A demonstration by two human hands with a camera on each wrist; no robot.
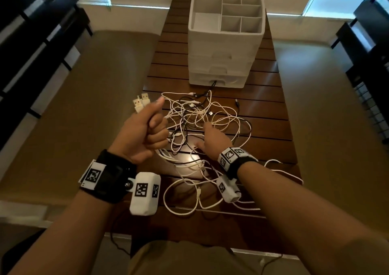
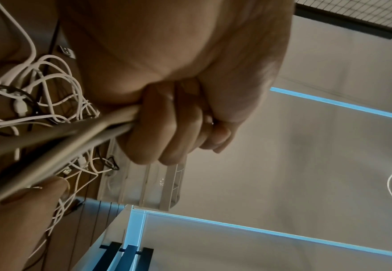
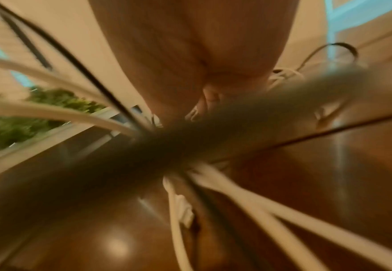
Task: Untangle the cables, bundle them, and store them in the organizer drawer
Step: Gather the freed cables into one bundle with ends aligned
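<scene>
White cables (image 1: 202, 114) lie in a big messy knot on the brown wooden table (image 1: 271, 98). Some black cables are mixed in with them. The left hand (image 1: 145, 131) is up above the table's left edge. It is closed in a fist around a few white cables, with the thumb lying on top. Two white plugs (image 1: 140, 104) stick out past the top of the fist. In the left wrist view the fingers (image 2: 167, 126) are curled tight around the cables, which run down to the knot.

The right hand (image 1: 212, 137) reaches down into the middle of the knot. Its fingers point into the cables. I cannot tell if it has hold of one. The right wrist view is too blurry to help.

At the far end of the table stands a white organizer (image 1: 225, 41) with drawers in front and open boxes on top. A black cable end (image 1: 213, 83) pokes into the bottom drawer (image 1: 217, 80). The knot is near the organizer, just in front of it.
</scene>
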